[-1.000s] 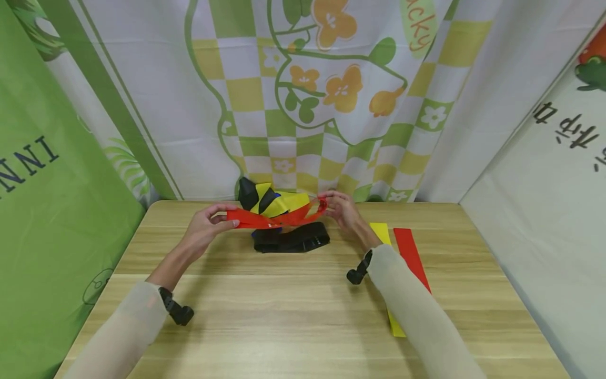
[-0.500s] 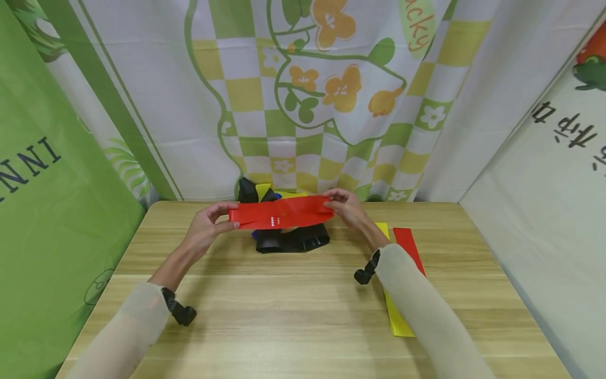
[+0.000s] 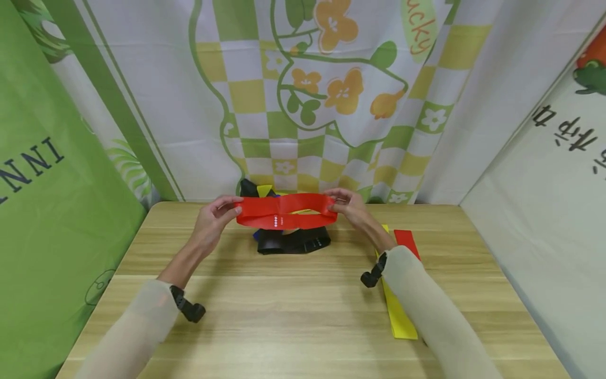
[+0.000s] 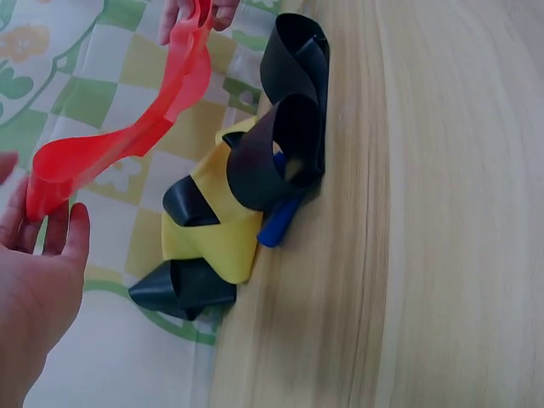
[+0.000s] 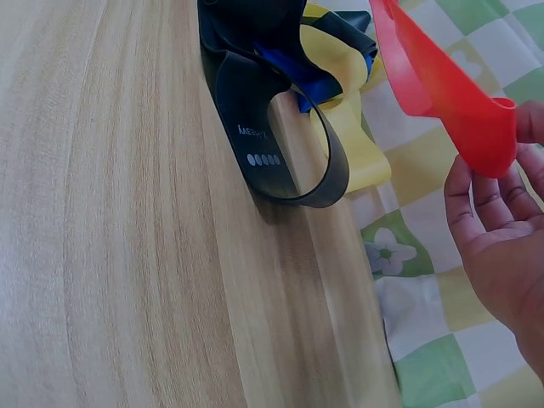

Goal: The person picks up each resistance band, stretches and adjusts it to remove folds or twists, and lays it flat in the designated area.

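Both ends of red band (image 3: 289, 221) pinched: my L hand (image 3: 213, 221) on one, R hand (image 3: 349, 205) on other. Long axis L-R btwn them, neither hand nearer; it's up off tabletop (image 3: 279, 305) nr far edge, black band (image 3: 284, 243) lying lower.

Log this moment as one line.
left hand: holds red loop, one end | right hand: holds other end | red loop: raised, spread open | black loop: on table

Far curtain (image 3: 326, 142): "ucky"; left green curtain (image 3: 52, 221): "NNI"; right curtain (image 3: 554, 221): Chinese characters; black resistance band (image 5: 242, 119): "Heavy"; red band (image 3: 258, 207): illegible print
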Available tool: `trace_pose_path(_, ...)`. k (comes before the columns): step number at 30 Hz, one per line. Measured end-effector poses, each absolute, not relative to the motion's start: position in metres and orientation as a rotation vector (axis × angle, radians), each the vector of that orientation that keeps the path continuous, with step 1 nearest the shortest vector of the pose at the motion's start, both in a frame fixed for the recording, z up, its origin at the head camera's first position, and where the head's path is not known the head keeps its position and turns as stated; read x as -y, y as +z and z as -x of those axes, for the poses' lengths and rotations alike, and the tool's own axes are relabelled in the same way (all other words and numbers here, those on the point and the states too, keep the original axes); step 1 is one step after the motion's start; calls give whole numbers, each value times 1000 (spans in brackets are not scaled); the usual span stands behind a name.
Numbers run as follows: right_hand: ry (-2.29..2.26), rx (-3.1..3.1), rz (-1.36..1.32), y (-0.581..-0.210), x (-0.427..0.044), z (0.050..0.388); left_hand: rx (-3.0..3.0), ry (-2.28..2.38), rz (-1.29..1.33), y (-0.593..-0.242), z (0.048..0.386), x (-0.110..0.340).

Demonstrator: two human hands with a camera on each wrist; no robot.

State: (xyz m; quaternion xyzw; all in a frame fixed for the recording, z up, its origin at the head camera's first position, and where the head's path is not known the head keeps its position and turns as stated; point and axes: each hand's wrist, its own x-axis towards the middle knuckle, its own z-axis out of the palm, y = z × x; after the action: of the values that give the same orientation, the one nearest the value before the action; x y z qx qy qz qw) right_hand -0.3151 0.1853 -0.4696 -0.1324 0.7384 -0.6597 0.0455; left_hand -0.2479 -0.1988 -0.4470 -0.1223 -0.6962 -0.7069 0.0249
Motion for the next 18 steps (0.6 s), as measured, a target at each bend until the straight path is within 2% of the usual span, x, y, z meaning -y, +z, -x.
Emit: trace_pose_path(18, -2139, -2288, 341, -461, -188, 308, 2155, -1854, 335, -442, 247, 168)
